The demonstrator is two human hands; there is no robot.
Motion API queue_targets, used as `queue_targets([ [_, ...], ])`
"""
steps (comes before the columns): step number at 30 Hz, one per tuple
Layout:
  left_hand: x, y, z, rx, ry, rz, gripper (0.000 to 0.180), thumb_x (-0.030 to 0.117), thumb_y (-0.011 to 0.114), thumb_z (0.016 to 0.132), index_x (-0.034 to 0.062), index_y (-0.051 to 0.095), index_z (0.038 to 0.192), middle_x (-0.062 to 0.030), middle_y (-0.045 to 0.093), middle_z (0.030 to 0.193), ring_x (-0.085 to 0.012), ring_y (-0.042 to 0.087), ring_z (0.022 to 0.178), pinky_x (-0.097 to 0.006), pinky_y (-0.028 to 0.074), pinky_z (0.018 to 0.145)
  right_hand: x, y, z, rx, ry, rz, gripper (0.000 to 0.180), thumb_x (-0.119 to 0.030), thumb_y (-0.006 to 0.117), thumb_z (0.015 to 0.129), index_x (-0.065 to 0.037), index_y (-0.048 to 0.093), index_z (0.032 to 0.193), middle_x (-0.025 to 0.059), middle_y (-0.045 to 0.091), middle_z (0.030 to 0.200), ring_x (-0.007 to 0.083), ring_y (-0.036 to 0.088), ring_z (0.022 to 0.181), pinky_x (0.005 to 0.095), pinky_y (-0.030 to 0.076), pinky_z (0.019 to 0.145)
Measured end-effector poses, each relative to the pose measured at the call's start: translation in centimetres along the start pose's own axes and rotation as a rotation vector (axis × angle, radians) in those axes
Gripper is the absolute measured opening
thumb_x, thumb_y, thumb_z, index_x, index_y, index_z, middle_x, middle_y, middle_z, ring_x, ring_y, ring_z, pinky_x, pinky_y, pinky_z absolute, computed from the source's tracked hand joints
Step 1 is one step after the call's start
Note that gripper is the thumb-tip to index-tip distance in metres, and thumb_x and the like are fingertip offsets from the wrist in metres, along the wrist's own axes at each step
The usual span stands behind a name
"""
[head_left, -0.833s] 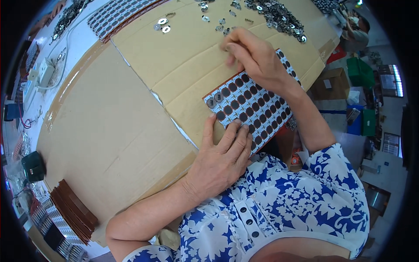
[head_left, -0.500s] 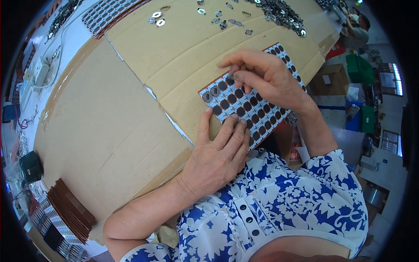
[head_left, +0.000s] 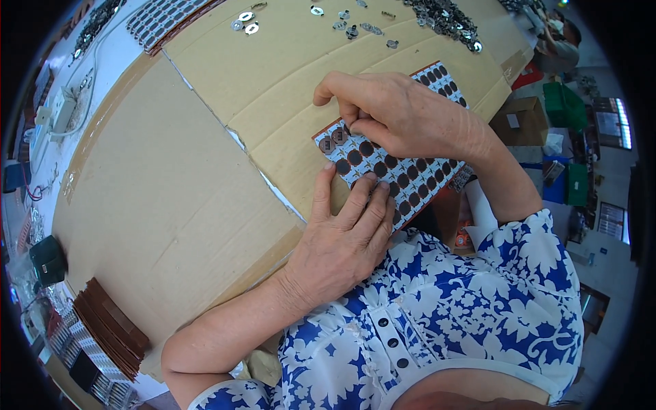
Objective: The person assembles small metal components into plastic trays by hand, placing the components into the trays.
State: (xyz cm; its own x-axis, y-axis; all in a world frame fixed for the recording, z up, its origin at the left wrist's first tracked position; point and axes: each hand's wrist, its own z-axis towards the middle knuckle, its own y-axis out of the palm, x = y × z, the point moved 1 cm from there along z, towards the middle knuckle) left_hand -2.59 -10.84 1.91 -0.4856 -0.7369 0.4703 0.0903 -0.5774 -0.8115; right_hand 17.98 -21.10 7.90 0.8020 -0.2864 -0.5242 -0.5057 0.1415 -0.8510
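A flat blue-and-white panel (head_left: 418, 175) with a reddish-brown edge and rows of round dark spots lies tilted on the cardboard in front of me. Two grey round metal pieces (head_left: 333, 141) sit side by side in the spots at its far left corner. My left hand (head_left: 345, 239) rests with spread fingers on the near left part of the panel. Over the far edge, my right hand (head_left: 403, 113) pinches thumb and fingertips together beside those two pieces. Something small and dark shows at its fingertips, mostly hidden by them.
A pile of small metal pieces (head_left: 447, 26) lies at the far side, with loose ones (head_left: 251, 28) around. Another panel (head_left: 167, 24) is at far left, a stack of brown boards (head_left: 109, 328) near left. A cardboard box (head_left: 517, 123) and a person (head_left: 560, 51) are at right.
My right hand has moved left and down, its fingertips now at the panel beside the two seated metal pieces. My left hand stays on the panel.
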Motion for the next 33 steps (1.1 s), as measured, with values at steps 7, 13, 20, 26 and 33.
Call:
queue_targets([
  [7,0.1,-0.2,0.3,0.014,-0.013,-0.004,0.047,0.027,0.074,0.098,-0.0045,0.073,0.134,-0.0216,0.063,0.143,-0.0380,0.055,0.146,-0.081,0.034,0.123,0.2,2.3,-1.9,0.352,0.145,0.167,0.025,-0.002,0.081,0.090,0.000,0.070,0.112,0.0111,0.071,0.089,0.0274,0.073,0.075,0.0377,0.060,0.075],
  [13,0.3,-0.4,0.3,0.027,-0.022,-0.013,0.048,0.027,0.073,0.098,-0.0048,0.073,0.133,-0.0221,0.062,0.144,-0.0405,0.054,0.147,-0.080,0.035,0.123,0.3,4.2,-3.4,0.463,0.178,0.228,0.011,0.005,0.083,0.092,0.001,0.078,0.100,0.0014,0.064,0.085,0.0068,0.053,0.068,0.0259,0.039,0.058],
  [20,0.8,-0.4,0.4,-0.012,-0.041,0.098,0.057,0.034,0.085,0.089,0.0011,0.073,0.134,-0.0178,0.062,0.148,-0.0397,0.054,0.149,-0.075,0.033,0.125,1.9,3.3,-3.1,0.319,0.002,0.361,0.012,0.007,0.080,0.093,0.002,0.075,0.102,0.0031,0.062,0.084,0.0095,0.054,0.068,0.0291,0.041,0.058],
  [26,0.8,-0.3,0.4,-0.024,-0.042,0.089,0.061,0.034,0.085,0.088,0.0021,0.072,0.137,-0.0182,0.061,0.149,-0.0415,0.053,0.150,-0.076,0.032,0.125,0.2,4.1,-2.9,0.418,0.086,0.124,0.008,0.000,0.079,0.093,0.001,0.071,0.096,0.0079,0.065,0.081,0.0161,0.063,0.068,0.0329,0.048,0.061],
  [33,0.6,-0.8,0.5,-0.026,-0.041,0.050,0.061,0.031,0.085,0.087,0.0005,0.071,0.138,-0.0191,0.061,0.150,-0.0428,0.052,0.152,-0.076,0.031,0.125,5.5,1.4,-2.1,0.614,0.266,0.141,0.007,-0.010,0.076,0.094,-0.004,0.078,0.097,0.0137,0.075,0.092,0.0338,0.074,0.078,0.0445,0.058,0.073],
])
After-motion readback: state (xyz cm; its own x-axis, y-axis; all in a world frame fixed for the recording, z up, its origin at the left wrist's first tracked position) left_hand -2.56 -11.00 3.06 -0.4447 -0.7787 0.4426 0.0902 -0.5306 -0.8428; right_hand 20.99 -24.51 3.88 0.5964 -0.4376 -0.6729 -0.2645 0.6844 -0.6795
